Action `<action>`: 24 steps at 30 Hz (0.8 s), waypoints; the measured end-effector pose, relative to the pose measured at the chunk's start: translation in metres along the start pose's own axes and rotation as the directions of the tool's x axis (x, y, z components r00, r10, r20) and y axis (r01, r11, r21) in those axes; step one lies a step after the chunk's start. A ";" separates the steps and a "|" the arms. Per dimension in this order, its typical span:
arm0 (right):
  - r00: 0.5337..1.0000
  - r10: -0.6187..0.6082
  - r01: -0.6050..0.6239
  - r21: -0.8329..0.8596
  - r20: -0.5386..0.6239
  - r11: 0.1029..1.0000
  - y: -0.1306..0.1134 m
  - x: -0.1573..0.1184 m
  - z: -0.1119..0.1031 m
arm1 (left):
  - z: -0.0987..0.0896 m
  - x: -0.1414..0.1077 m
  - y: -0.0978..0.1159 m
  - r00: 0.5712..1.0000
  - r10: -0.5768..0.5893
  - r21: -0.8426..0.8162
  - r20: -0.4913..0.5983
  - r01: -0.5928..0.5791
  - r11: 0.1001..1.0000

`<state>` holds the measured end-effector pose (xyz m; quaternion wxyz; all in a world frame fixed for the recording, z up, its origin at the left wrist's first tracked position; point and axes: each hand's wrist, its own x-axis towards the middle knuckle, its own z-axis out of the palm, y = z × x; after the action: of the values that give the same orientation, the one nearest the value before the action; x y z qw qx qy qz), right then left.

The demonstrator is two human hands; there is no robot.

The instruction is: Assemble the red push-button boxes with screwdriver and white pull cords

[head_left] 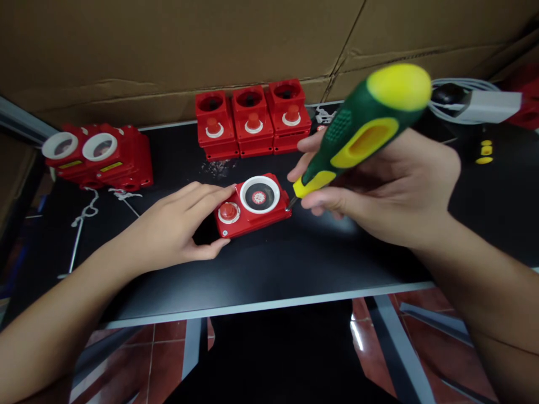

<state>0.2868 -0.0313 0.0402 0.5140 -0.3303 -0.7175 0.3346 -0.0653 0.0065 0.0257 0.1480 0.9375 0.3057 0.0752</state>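
A red box-shaped device [252,221] with a white ring round a dark disc and a small red knob lies on the black table. My left hand [185,224] grips its left end, thumb at the near side and fingers at the far side. In my right hand [379,191] is a green and yellow screwdriver [357,126], its handle tilted up to the right. The screwdriver's tip meets a screw [288,209] at the device's right corner. Another screw [225,232] shows at the near left corner.
Three red housings [252,123] stand in a row at the back. Several red devices with white rings [100,147] sit at the left, near a T-shaped rod [76,247] with white string. A white adapter [492,106] and coiled cable lie at the right. Cardboard [168,50] backs the table.
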 end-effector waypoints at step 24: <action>0.956 0.200 -0.226 0.103 0.215 0.969 0.002 0.001 -0.001 | 0.002 -0.001 -0.003 0.999 0.043 0.020 -0.023 -0.043 0.999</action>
<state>0.2877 -0.0289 0.0397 0.4188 -0.3366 -0.7036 0.4651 -0.0676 0.0074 0.0230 0.1336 0.9444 0.2880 0.0861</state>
